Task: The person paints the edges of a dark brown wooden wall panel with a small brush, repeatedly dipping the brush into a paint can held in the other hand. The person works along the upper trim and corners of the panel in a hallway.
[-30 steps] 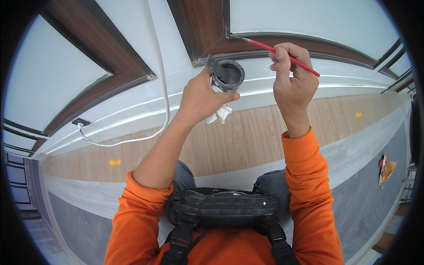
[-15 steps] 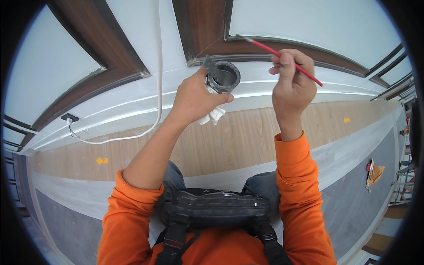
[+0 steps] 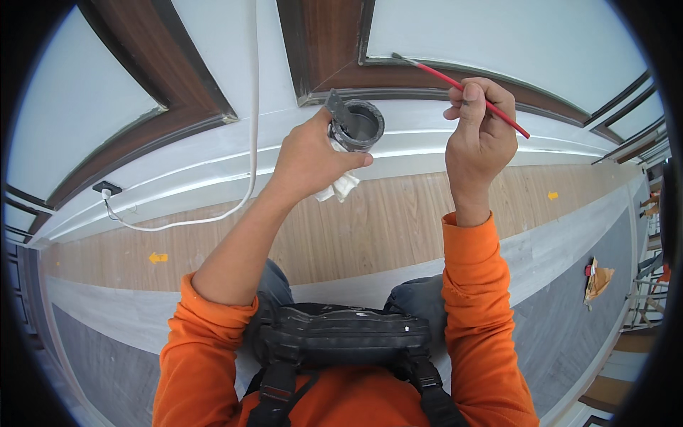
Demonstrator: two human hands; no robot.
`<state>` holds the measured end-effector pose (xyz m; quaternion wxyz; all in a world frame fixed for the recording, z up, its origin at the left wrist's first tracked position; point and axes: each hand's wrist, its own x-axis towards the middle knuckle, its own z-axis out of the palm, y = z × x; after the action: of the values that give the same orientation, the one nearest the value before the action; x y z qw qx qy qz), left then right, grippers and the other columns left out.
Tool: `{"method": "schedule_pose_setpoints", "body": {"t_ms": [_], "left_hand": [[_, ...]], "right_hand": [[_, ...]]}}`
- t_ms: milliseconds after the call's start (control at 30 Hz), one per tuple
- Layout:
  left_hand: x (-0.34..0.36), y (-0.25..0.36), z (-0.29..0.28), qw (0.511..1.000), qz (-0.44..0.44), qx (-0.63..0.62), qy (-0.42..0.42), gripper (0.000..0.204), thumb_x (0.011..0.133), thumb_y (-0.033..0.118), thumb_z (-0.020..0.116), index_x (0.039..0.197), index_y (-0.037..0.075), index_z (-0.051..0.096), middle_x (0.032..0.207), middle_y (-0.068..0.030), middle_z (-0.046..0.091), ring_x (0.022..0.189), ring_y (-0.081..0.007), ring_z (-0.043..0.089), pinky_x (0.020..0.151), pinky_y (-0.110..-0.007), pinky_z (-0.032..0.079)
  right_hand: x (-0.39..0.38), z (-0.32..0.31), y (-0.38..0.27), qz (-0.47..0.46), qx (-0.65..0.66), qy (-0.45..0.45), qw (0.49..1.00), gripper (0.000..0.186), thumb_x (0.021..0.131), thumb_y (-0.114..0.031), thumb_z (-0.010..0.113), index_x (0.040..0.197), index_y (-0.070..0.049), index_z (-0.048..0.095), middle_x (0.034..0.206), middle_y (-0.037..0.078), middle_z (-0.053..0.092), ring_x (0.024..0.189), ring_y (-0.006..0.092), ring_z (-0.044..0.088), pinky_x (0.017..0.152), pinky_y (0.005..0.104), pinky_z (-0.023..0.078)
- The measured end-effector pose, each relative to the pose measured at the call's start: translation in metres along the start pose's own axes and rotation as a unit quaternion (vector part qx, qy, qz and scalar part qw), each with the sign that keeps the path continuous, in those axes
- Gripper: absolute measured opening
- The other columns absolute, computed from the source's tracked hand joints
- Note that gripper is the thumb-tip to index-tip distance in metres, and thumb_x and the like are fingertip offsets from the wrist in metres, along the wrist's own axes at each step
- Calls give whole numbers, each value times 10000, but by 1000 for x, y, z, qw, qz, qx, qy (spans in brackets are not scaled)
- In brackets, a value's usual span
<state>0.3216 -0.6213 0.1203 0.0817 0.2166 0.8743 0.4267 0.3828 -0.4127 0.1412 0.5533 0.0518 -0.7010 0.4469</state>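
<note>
My right hand [image 3: 481, 128] pinches a thin red-handled paintbrush [image 3: 455, 82]. Its dark tip lies at the lower edge of the white panel, along the inner edge of the brown wooden moulding [image 3: 413, 77]. My left hand [image 3: 307, 153] is wrapped round a small cup of dark grey paint [image 3: 366, 128], tilted so that its opening shows. A flat, dark putty knife [image 3: 337, 108] rests against the cup's rim on the left, by my fingers. Below the cup, a crumpled white cloth [image 3: 339, 187] hangs from the same hand.
A white cable [image 3: 254, 128] runs down the wall to a plug in a socket [image 3: 107, 189] at the left. A black bag [image 3: 345, 334] is strapped at my front. Yellow arrow stickers [image 3: 158, 257] mark the wood-look floor. Brown paper [image 3: 600, 282] lies on grey flooring at the right.
My right hand has moved slightly right with the paintbrush, and the brush tip has slid a little to the right along the moulding. My left hand keeps its hold on the cup.
</note>
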Motion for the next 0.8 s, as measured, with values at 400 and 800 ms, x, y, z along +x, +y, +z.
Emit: {"method": "schedule_pose_setpoints", "body": {"t_ms": [400,800], "left_hand": [[-2,3,0,1000,7,6,-1,674,677,326,914,1229,34,660,1092,-174,762,1063,-340,721,954,-388,538],[-4,4,0,1000,14,13,-2,672,679,333,907,1235,48,658,1094,-168,763,1053,-343,723,950,-389,541]], "right_hand": [[7,-10,-2,-61,-29,-68,995,73,978,-40,643,1040,-27,680,910,45,696,768,115,639,698,238,508],[5,-4,-4,-69,-69,-66,993,75,930,4,656,986,-33,691,889,36,704,760,124,667,694,243,529]]}}
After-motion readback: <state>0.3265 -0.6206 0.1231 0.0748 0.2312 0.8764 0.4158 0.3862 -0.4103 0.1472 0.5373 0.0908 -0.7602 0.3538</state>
